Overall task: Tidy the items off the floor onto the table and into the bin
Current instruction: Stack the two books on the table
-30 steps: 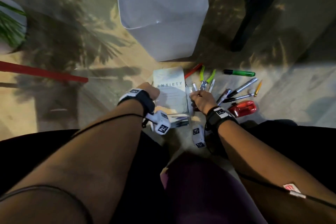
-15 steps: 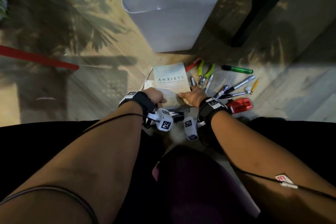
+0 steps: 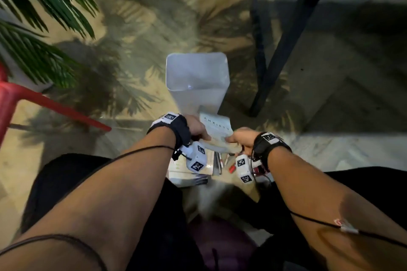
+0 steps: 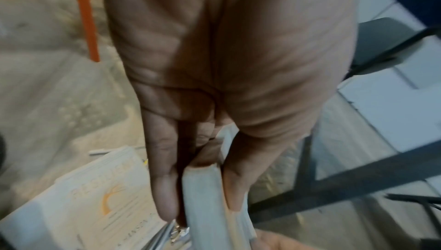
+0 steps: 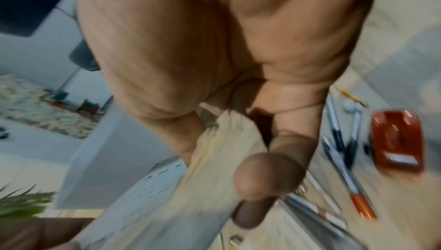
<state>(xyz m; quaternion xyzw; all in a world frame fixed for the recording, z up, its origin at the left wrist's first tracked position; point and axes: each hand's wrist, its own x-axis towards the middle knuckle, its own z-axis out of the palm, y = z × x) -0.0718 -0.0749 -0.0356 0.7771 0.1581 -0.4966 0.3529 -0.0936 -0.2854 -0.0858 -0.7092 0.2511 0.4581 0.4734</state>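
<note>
Book [image 3: 217, 130] pinched between left hand [image 3: 197, 127] and right hand [image 3: 241, 138], lifted off floor; next, onto the surface; bin [image 3: 196, 94] just beyond.

A pale matt paperback book [image 3: 217, 127] with cream paper page edges [image 5: 222, 159] is lifted above a floor [image 3: 136, 28] of matt, wood-grain planks. Behind it stands a smooth, translucent white plastic bin [image 3: 196, 81]. A glossy red plastic tape dispenser [image 5: 396, 141] lies below.
</note>
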